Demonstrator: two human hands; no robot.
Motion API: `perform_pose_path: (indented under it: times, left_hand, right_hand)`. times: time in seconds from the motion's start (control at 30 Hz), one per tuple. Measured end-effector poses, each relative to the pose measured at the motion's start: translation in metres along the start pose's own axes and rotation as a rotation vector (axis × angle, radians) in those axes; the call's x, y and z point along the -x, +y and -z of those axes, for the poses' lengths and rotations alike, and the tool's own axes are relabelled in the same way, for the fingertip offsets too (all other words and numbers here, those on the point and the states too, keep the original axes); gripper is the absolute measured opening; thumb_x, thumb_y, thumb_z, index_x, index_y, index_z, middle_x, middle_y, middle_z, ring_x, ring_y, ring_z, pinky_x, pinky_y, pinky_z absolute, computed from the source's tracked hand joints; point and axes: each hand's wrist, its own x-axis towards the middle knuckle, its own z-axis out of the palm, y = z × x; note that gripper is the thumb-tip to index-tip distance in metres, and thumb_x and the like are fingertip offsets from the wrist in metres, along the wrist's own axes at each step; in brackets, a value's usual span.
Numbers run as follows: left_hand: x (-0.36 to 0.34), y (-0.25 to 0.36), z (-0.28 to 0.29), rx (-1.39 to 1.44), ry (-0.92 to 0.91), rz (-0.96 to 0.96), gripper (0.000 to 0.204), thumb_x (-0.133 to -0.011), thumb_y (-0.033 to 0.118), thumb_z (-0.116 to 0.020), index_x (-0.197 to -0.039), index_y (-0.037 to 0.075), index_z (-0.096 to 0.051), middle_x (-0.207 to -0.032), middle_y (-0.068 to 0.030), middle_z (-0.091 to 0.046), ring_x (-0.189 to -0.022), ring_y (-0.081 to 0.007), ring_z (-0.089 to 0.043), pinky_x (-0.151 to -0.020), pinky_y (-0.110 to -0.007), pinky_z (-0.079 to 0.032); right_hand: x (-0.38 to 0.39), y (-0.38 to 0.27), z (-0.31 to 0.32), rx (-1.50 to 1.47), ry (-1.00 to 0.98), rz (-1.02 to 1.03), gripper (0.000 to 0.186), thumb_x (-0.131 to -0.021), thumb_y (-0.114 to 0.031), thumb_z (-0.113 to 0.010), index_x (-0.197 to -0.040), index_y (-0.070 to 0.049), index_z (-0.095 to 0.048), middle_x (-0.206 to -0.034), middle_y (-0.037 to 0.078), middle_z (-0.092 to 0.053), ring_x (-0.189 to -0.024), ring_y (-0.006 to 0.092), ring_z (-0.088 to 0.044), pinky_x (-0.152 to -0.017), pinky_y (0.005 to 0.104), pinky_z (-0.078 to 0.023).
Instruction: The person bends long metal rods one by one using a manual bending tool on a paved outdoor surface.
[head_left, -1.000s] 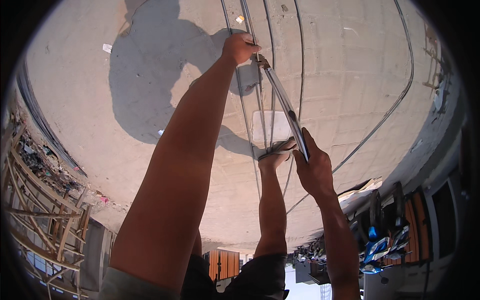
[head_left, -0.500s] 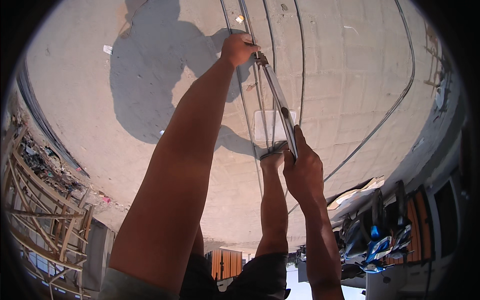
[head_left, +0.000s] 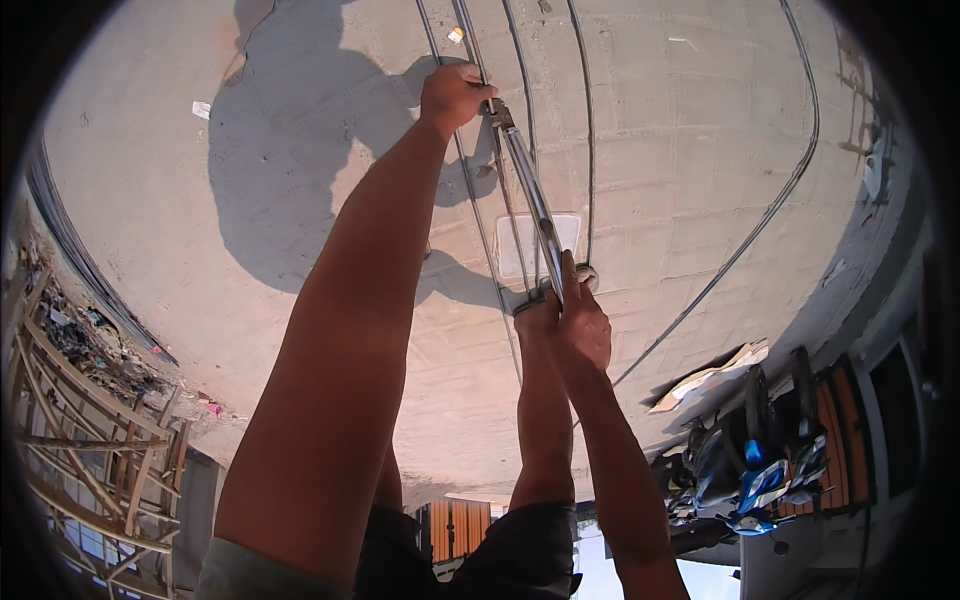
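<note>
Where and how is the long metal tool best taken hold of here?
Probably by the lower end of the metal tool's shaft, coming from below and slightly right, where the right hand has it. The shaft is long and slim, slanting up and leftward, so that end likely gives most leverage and keeps fingers off the tool's head, close beside the left hand.
</note>
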Motion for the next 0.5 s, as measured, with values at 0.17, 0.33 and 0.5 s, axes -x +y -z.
perform_pose_path:
  times: [0.17,0.33,0.5]
  left_hand:
    - [0.006,0.018,-0.012,-0.089,-0.021,0.016,0.029,-0.078,0.024,-0.078,-0.099,0.005,-0.075,-0.093,-0.0107,-0.076,-0.086,-0.0222,-0.073,-0.078,-0.032,-0.054]
    - [0.017,0.013,0.001,-0.087,0.04,0.044,0.03,-0.081,0.021,-0.076,-0.106,0.005,-0.072,-0.097,-0.0129,-0.075,-0.091,-0.028,-0.072,-0.082,-0.037,-0.055]
    - [0.067,0.024,0.015,-0.065,0.028,0.121,0.033,-0.085,0.022,-0.071,-0.114,0.007,-0.069,-0.098,-0.0143,-0.074,-0.095,-0.0319,-0.071,-0.084,-0.04,-0.055]
  right_hand:
    - [0.003,0.02,-0.026,-0.026,0.064,-0.018,0.063,-0.095,-0.024,-0.055,-0.154,-0.02,-0.034,-0.114,0.017,-0.066,-0.085,0.0398,-0.069,-0.074,0.0512,-0.057]
    - [-0.017,0.019,0.022,-0.254,-0.138,-0.072,0.039,-0.096,-0.021,-0.06,-0.131,-0.006,-0.053,-0.094,0.012,-0.066,-0.072,0.0247,-0.066,-0.062,0.0375,-0.053]
    - [-0.012,-0.033,0.092,-0.502,-0.297,-0.256,0.031,-0.093,-0.018,-0.059,-0.113,0.005,-0.056,-0.097,0.026,-0.067,-0.093,0.0407,-0.065,-0.083,0.0451,-0.052]
